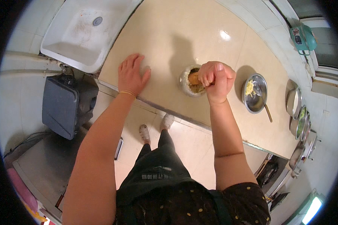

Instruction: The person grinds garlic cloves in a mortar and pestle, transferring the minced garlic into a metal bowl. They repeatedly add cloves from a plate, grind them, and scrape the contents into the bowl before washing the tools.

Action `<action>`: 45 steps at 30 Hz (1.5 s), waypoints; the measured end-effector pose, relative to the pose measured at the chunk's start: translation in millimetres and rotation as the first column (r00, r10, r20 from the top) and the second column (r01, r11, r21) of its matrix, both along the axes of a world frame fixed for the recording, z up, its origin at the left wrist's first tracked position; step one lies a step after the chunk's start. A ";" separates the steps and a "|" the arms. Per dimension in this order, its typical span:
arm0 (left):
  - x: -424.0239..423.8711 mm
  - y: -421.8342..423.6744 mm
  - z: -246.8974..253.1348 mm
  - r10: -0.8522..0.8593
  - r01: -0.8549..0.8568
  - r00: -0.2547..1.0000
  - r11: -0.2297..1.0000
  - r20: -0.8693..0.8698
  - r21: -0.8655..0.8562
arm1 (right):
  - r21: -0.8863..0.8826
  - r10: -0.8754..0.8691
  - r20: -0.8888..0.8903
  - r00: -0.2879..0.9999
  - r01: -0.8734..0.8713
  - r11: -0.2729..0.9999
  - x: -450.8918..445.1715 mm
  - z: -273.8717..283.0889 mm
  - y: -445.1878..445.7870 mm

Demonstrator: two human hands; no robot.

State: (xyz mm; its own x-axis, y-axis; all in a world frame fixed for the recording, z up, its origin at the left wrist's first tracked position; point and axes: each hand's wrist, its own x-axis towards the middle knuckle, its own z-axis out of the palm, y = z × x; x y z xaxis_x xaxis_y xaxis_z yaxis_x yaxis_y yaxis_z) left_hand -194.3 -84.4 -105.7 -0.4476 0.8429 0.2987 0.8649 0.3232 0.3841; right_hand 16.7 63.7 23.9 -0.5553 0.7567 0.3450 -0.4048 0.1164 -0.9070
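Observation:
My right hand [217, 80] is closed around a wooden pestle [195, 78], whose lower end is inside a round mortar-like vessel [185, 81] with pale matter on its rim. What lies inside is partly hidden by the hand. My left hand [131, 73] rests on the counter near its front edge, fingers apart and holding nothing. To the right of the vessel stands a steel bowl [255, 105] with yellowish minced food [250, 87] and a metal spoon [267, 112] leaning over its rim.
A white sink [53, 47] adjoins the beige counter [157, 25] at the upper left. Several metal bowls [298, 102] line the counter's right end, one holding something green. A grey lidded bin [60, 105] stands at left. A green container [304, 39] sits by the window.

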 end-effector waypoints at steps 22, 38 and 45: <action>-2.4 -7.7 2.1 -0.009 0.009 1.000 1.000 0.009 0.000 | -0.234 0.127 0.088 0.988 -0.104 0.967 2.0 48.4 12.4; -5.7 -1.7 3.6 -0.013 0.012 1.000 1.000 0.006 0.028 | -0.161 0.145 -0.106 0.984 -0.161 0.974 8.9 24.7 14.8; -4.3 -2.4 0.3 -0.013 0.013 1.000 1.000 -0.007 -0.001 | -0.161 0.112 -0.029 0.993 -0.115 0.980 6.2 15.2 6.2</action>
State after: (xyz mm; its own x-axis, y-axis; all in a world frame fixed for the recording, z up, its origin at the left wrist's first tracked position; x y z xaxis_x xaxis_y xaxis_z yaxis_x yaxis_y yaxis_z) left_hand -198.6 -86.8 -105.4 -0.4343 0.8489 0.3012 0.8718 0.3121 0.3775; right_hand 22.9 69.9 39.1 -0.6351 0.7360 0.2345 -0.4251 -0.0795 -0.9017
